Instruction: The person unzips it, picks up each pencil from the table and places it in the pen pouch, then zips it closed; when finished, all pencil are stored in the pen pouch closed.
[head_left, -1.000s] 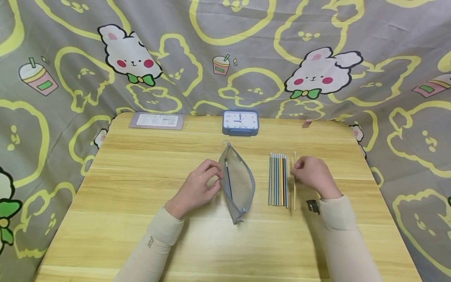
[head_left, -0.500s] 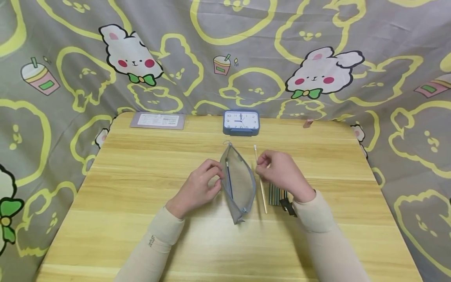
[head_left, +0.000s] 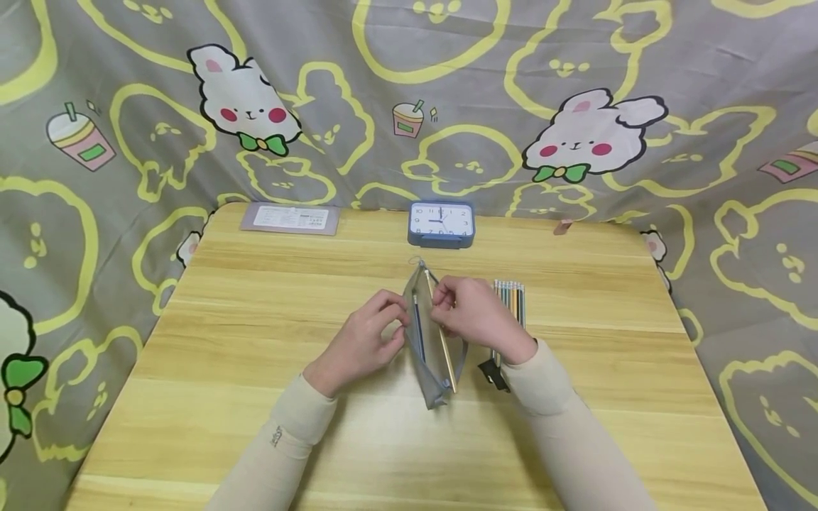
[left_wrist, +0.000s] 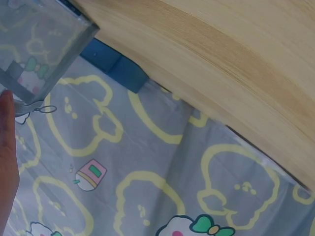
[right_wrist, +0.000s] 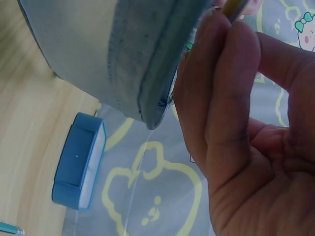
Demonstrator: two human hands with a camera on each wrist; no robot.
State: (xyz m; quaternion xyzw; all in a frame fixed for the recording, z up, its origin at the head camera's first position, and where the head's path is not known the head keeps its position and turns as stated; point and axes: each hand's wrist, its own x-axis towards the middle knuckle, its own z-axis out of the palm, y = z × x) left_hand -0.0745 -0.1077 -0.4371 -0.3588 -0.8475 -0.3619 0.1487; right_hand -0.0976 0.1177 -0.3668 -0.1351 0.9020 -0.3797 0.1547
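Right hand [head_left: 476, 312] pinching yellow pencil [head_left: 449, 367] above grey pencil pouch [head_left: 429, 383]
Opposite it, the left hand [head_left: 363, 341] is gripping the pouch's rim, apparently spreading the mouth.

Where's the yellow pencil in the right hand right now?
In the head view, the yellow pencil is over the open pouch, right of the dark pencil inside, pinched by the right hand.

Blue clock [head_left: 441, 223] on wooden table [head_left: 224, 305], patterned cloth [head_left: 469, 96] behind.
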